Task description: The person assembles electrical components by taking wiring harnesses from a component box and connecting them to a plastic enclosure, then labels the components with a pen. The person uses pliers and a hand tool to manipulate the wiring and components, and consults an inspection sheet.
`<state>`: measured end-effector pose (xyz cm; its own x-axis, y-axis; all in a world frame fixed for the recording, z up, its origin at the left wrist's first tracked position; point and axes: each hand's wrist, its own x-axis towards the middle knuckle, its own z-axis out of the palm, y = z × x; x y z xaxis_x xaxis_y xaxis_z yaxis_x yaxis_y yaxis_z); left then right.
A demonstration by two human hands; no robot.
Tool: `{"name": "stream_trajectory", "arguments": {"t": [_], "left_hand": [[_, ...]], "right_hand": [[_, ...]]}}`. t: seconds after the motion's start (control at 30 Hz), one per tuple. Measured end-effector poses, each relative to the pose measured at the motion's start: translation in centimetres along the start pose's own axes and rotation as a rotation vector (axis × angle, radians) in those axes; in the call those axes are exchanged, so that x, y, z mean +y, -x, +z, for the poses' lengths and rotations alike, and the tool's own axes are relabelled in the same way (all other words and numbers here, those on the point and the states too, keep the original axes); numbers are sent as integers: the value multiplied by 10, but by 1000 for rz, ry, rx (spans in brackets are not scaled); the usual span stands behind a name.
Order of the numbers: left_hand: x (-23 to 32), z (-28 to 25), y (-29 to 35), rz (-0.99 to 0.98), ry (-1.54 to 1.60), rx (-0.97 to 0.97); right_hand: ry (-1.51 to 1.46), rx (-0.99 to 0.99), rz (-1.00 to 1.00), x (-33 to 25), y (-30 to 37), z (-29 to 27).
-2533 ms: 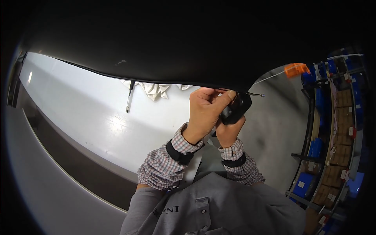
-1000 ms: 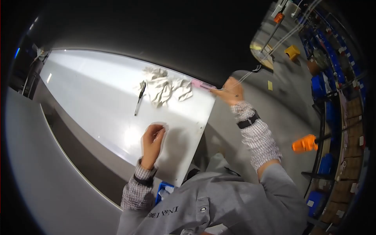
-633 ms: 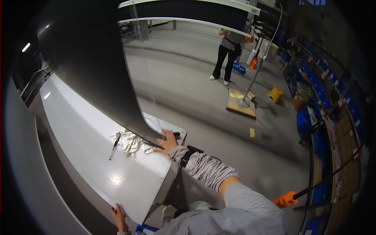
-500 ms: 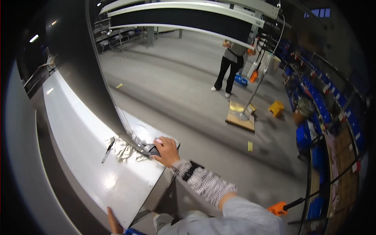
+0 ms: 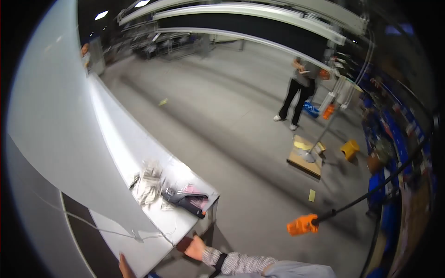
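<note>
My right hand [image 5: 196,249] is low beside the right front corner of the white worktable [image 5: 155,252]. A dark reddish-brown patch lies against its fingertips; I cannot tell whether it is a held thing or shaded fingers. At the table's near edge, my left hand [image 5: 125,267] shows partly, a finger stretched out along the side. A large pale grey panel [image 5: 69,125] slants over the table's left part, its lower corner near my right hand. On the tabletop lie a black hand tool [image 5: 187,205] with an orange tip, a pink item [image 5: 197,197] and a crumpled off-white cloth [image 5: 149,185].
A thin white cord [image 5: 102,229] runs across the panel's lower part. An orange-ended pole [image 5: 303,224] reaches in from the right. Beyond stand a person [image 5: 299,92], a stand on a wooden board [image 5: 306,160] and a yellow stool [image 5: 350,149]. Blue bins [image 5: 375,185] line the right.
My right hand has left the black tool and come down to the table's front corner. The panel now shows its pale face and covers more of the table. The view has shifted.
</note>
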<state>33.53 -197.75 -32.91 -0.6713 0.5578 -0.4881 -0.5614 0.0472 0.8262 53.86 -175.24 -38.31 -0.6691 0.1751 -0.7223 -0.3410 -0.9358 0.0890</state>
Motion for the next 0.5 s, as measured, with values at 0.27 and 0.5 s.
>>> {"name": "stream_trajectory", "arguments": {"t": [0.27,0.5], "left_hand": [[-76,7,-28,-77,14,411],[-90,87,-9,133,-257,269]], "right_hand": [[37,-118,-143,-12,31,42],[84,-43,-299,-90,54,40]]}}
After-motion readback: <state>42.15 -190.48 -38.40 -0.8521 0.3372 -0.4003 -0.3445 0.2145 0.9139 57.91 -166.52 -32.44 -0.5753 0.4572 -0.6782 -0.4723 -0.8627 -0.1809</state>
